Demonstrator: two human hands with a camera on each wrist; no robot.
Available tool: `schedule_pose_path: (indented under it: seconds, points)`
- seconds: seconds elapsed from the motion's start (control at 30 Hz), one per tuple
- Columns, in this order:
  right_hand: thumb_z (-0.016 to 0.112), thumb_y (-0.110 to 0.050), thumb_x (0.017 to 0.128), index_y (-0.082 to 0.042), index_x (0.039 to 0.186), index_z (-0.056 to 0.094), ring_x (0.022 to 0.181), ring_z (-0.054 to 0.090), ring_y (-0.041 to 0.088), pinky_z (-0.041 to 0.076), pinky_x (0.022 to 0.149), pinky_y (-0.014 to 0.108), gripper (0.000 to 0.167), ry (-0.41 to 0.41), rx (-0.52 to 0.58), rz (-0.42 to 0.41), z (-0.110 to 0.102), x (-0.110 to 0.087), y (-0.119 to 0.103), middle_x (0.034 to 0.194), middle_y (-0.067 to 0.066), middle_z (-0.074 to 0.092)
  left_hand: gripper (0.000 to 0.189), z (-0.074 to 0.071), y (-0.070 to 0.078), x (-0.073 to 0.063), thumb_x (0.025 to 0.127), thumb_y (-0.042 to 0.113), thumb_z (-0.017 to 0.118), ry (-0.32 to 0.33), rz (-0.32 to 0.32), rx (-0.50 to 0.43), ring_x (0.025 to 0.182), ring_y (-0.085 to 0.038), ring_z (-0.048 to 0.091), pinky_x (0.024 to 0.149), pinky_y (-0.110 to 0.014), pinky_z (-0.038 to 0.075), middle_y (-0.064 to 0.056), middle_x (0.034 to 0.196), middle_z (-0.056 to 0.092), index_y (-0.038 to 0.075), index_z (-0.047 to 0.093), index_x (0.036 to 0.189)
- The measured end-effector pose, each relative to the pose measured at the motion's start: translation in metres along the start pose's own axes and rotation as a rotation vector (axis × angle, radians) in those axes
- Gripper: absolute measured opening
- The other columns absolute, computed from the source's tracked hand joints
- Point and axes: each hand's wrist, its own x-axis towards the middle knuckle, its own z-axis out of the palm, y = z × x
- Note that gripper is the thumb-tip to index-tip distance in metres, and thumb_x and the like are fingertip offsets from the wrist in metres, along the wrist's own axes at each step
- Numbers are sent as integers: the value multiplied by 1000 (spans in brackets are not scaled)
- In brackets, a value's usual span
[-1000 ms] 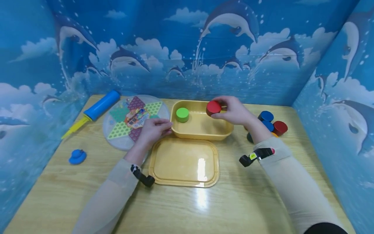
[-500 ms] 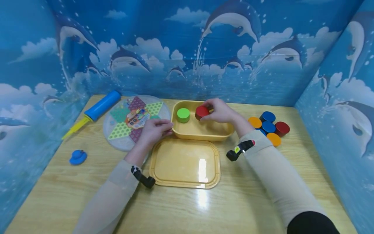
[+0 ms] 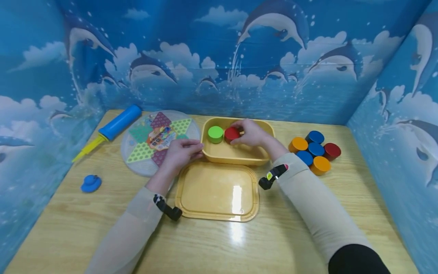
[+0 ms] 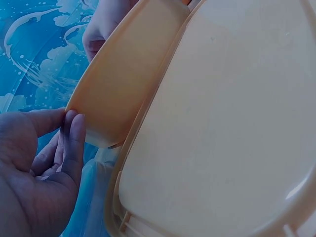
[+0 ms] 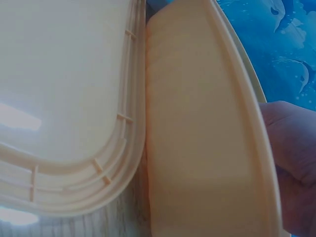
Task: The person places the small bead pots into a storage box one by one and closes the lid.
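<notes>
A yellow plastic box (image 3: 236, 160) stands near the back of the table with a green round block (image 3: 215, 134) inside at its left. My right hand (image 3: 254, 134) reaches into the box and grips a red round block (image 3: 231, 135) just right of the green one. At the box's left front corner, my left hand (image 3: 181, 153) pinches the rim between thumb and fingers; the left wrist view shows this hand (image 4: 49, 163) close up. In the right wrist view the box wall hides the right fingers. The yellow lid (image 3: 219, 192) lies flat in front of the box.
To the right sit several round blocks: blue (image 3: 315, 149), orange (image 3: 320, 165) and dark red (image 3: 332, 151). On the left are a round star-patterned game board (image 3: 140, 153), a blue and yellow pump (image 3: 118, 123) and a small blue toy (image 3: 91, 183). A dolphin-print curtain (image 3: 219, 68) encloses the table.
My right hand has moved left and down into the box with the red block, bringing it beside the green one. The left hand stays at the corner.
</notes>
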Motion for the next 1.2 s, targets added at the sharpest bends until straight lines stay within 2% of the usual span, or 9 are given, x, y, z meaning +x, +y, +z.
schedule_pose_path:
  seconds: [0.2,0.47,0.6,0.87,1.2]
  points:
    - [86,-8,90,7,142,59,118,63,33,57,101,44,61,21,8,12,4,2,-2,131,20,66,33,0,1,-1,100,2,75,1,3,-3,86,-18,74,86,-31,66,-23,115,69,-12,67,128]
    - [84,-6,92,6,153,49,133,57,35,56,108,43,72,18,57,50,-5,-15,1,145,22,58,34,4,1,-2,100,4,75,-7,-3,5,87,-19,74,87,-31,66,-23,115,69,-11,67,129]
    - [83,-10,94,4,155,48,136,54,34,54,111,45,72,30,44,44,-14,-28,0,150,20,56,35,3,1,-3,100,6,75,-2,-5,7,86,-18,74,87,-31,66,-23,113,70,-10,67,130]
    - [83,-9,94,5,151,53,134,56,37,52,113,48,66,57,55,-7,-27,-55,-5,148,23,56,37,-1,-1,-2,102,7,74,6,2,26,86,-16,74,88,-30,65,-22,116,70,-10,65,133]
    - [83,-14,96,0,150,56,136,54,37,49,115,54,62,161,49,2,-51,-108,-7,148,22,56,36,1,0,-1,102,7,73,-2,-2,27,84,-16,74,88,-30,65,-22,116,69,-11,65,133]
